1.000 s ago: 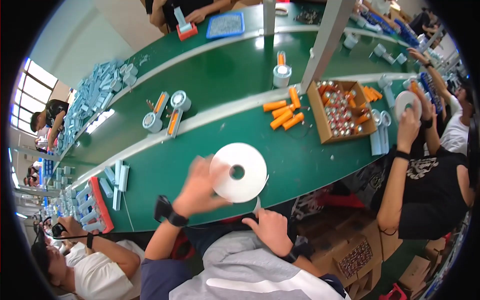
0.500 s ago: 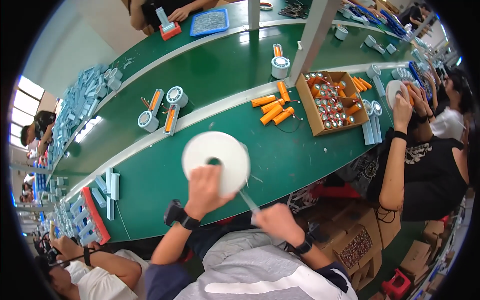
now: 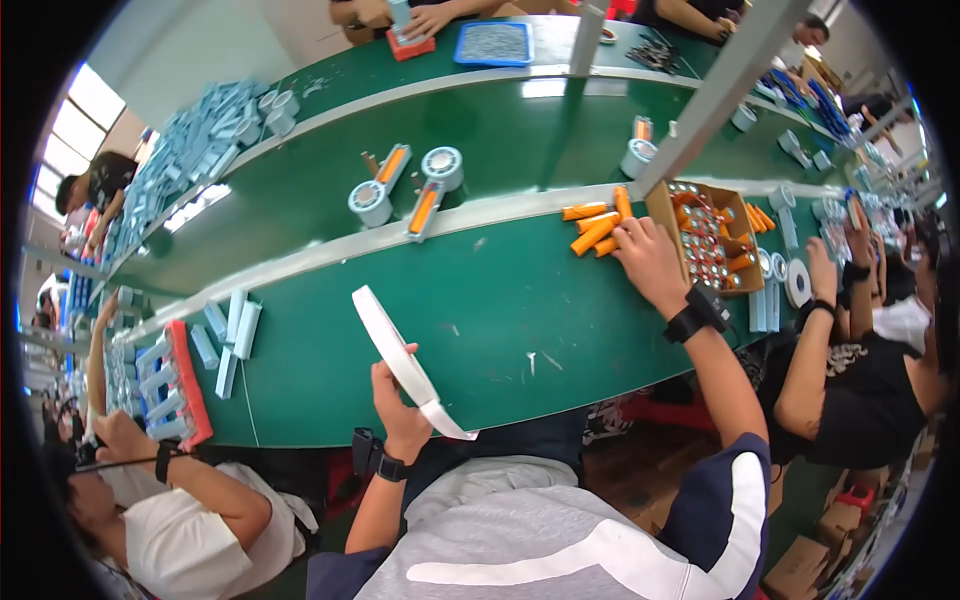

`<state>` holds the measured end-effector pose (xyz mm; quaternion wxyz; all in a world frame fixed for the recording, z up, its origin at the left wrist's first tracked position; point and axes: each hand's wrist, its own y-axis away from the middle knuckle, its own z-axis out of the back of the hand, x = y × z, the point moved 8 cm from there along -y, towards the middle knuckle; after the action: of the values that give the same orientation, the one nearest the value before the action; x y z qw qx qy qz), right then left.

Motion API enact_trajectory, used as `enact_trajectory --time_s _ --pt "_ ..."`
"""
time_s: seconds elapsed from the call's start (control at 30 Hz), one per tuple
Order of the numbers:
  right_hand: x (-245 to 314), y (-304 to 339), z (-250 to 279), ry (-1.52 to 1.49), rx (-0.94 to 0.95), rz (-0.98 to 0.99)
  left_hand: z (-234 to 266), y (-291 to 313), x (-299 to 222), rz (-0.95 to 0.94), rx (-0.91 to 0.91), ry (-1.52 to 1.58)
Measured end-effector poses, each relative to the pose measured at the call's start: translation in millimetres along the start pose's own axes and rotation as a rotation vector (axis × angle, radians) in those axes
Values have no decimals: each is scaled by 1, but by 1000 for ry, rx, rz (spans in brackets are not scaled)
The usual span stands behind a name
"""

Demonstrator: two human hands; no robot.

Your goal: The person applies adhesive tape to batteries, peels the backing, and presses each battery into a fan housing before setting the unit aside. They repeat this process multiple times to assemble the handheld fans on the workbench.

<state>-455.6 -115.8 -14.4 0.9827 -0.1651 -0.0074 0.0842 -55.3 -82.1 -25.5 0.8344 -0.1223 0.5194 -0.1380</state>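
Observation:
My left hand (image 3: 402, 418) is closed around a roll of white tape (image 3: 392, 345), turned nearly edge-on above the bench. A loose end of tape hangs off the roll's lower side near the bench edge. To the right, my right hand (image 3: 650, 262) has its fingers curled onto an orange cylindrical battery (image 3: 604, 247) at the near side of a small pile. Other orange batteries (image 3: 590, 226) lie right beside those fingertips. My fingers partly cover the battery they touch.
A cardboard box (image 3: 745, 277) of batteries stands beside my right hand, near a metal post (image 3: 715, 95). Light-blue housings (image 3: 238, 335) and a red rack (image 3: 188, 385) lie left. Fan-like units (image 3: 370, 203) sit beyond the metal rail (image 3: 300, 268). Co-workers sit on both sides.
My right hand has left the tape's loose end and moved far right to the orange batteries. The roll, still in my left hand, has turned from face-on to edge-on. The view has shifted.

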Motion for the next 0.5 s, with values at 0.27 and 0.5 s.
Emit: enact_trajectory --time_s 0.27,0.5 --pt "79 29 24 -385 232 -148 -9 31 22 -48 90 87" --pt "89 40 14 -178 315 -54 -19 19 -3 -302 151 -79"
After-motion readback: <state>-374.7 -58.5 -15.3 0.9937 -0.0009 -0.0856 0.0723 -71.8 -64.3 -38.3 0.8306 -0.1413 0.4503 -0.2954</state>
